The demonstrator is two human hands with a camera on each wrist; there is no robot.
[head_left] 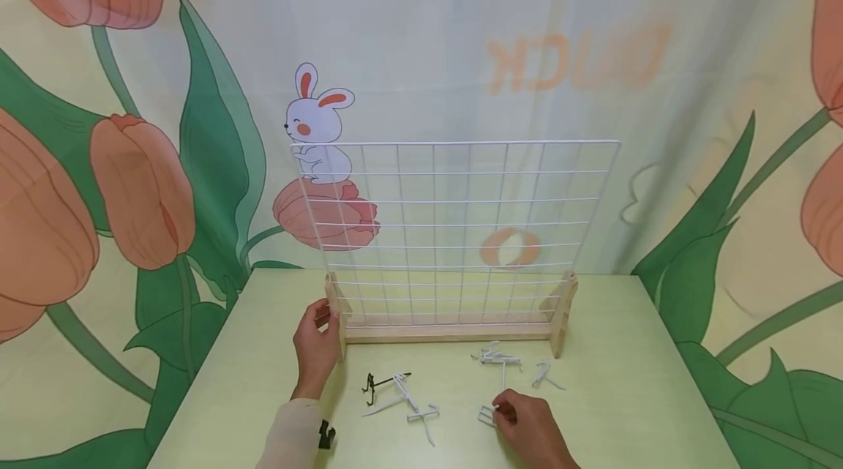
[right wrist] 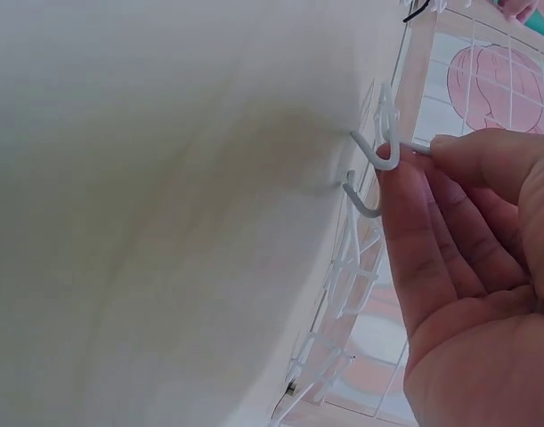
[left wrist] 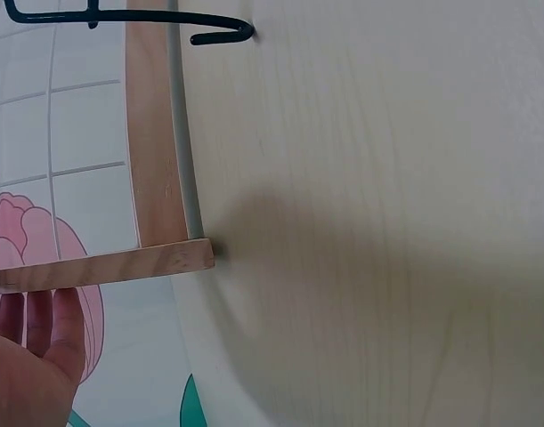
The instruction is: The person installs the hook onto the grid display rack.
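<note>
A white wire grid panel [head_left: 451, 224] stands upright in a wooden base [head_left: 448, 334]. My left hand [head_left: 316, 348] holds the base's left upright [head_left: 334, 315]; in the left wrist view its fingers [left wrist: 67, 329] lie against the wooden foot [left wrist: 120, 267]. My right hand [head_left: 532, 426] pinches a white wire hook [head_left: 486, 415] between thumb and fingertips, low in front of the grid. The right wrist view shows that hook's curved ends [right wrist: 378, 160] projecting past the fingertips of my right hand [right wrist: 472, 222].
A black hook [head_left: 371, 387] and white hooks [head_left: 423, 415] lie on the table [head_left: 217, 381] left of centre. More white hooks [head_left: 497, 358] lie before the base, another [head_left: 545, 374] farther right. A black object [head_left: 326, 434] shows beside the left sleeve. A printed curtain [head_left: 421, 37] hangs behind.
</note>
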